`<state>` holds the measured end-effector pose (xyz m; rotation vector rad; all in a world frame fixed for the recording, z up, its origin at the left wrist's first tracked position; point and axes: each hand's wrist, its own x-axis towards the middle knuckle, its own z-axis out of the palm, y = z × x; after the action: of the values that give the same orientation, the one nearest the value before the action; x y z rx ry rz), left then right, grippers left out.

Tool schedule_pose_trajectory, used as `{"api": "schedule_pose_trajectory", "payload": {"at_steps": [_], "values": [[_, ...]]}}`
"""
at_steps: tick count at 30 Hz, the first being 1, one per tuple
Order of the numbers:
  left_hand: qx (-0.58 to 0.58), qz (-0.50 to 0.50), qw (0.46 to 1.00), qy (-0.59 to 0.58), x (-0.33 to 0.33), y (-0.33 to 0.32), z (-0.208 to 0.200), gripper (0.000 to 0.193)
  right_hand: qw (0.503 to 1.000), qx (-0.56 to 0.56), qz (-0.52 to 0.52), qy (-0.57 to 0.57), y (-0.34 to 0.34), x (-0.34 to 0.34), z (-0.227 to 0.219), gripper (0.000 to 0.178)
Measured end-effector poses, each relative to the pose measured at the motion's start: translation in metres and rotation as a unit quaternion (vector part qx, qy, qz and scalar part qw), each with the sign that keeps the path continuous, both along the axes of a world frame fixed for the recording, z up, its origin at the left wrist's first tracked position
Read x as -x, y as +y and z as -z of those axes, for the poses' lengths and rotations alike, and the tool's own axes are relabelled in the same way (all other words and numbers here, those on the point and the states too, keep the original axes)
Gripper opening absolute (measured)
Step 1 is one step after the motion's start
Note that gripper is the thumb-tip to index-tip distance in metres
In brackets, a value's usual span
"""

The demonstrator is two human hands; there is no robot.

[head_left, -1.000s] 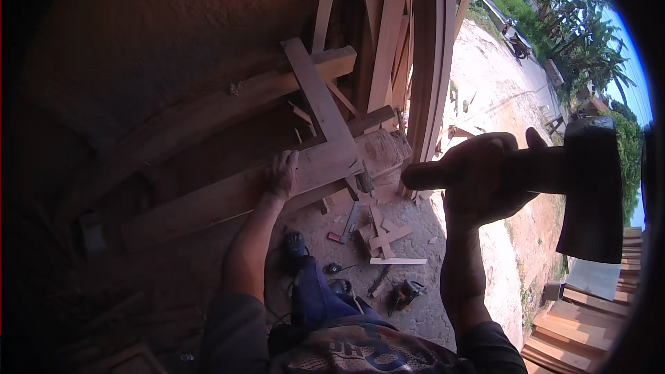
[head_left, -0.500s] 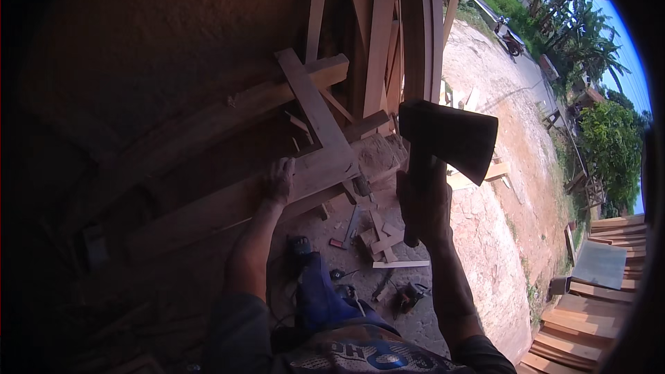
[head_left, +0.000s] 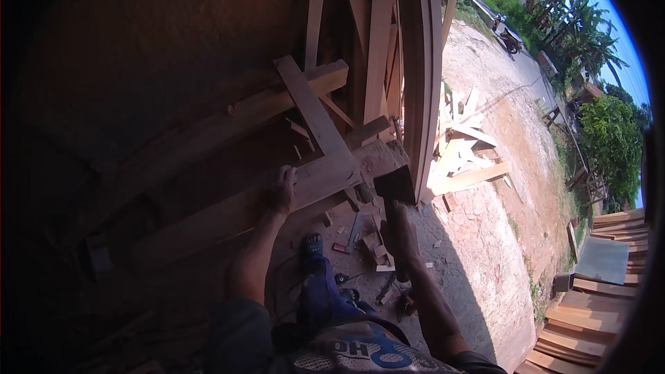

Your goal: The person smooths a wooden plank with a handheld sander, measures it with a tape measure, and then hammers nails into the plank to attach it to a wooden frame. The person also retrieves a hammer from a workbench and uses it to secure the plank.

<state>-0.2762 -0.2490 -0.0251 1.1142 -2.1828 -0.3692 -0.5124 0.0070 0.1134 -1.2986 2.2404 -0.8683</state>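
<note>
My right hand (head_left: pixel 400 241) is closed around the handle of a hatchet (head_left: pixel 395 184), its broad dark head uppermost. The hatchet is beside the right end of an L-shaped wooden piece (head_left: pixel 324 170), with a gap between them. That piece is a wide board joined at the corner to a narrower one that slants up and away. My left hand (head_left: pixel 285 188) rests on the wide board with its fingers curled over the upper edge, near the corner. The left part of the board fades into deep shadow.
A thick beam (head_left: pixel 270 99) lies behind, under the narrow arm. Long boards (head_left: pixel 377 41) lean upright at the back. On the floor near my foot lie a try square (head_left: pixel 348 237) and wood blocks (head_left: pixel 376 248). Offcuts (head_left: pixel 467 156) are heaped in sunlight; planks (head_left: pixel 589 312) lie at right.
My right hand has brought the hatchet down and to the left, closer to the board's end. My left hand stays on the board.
</note>
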Motion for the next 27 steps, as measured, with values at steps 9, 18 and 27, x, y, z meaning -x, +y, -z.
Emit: {"api": "schedule_pose_trajectory", "payload": {"at_steps": [9, 18, 27], "values": [[-0.511, -0.068, 0.730, 0.448, 0.041, -0.011, -0.084, 0.012, 0.959, -0.103, 0.113, -0.240, 0.032, -0.024, 0.017, 0.037], [-0.660, 0.012, 0.559, 0.502, 0.056, 0.018, -0.070, 0.029, 0.887, -0.145, 0.223, -0.377, 0.004, -0.037, 0.025, 0.030], [-0.680, 0.044, 0.553, 0.479, 0.048, 0.004, -0.052, 0.024, 0.846, -0.195, 0.302, -0.393, -0.018, -0.038, 0.018, 0.031]]}}
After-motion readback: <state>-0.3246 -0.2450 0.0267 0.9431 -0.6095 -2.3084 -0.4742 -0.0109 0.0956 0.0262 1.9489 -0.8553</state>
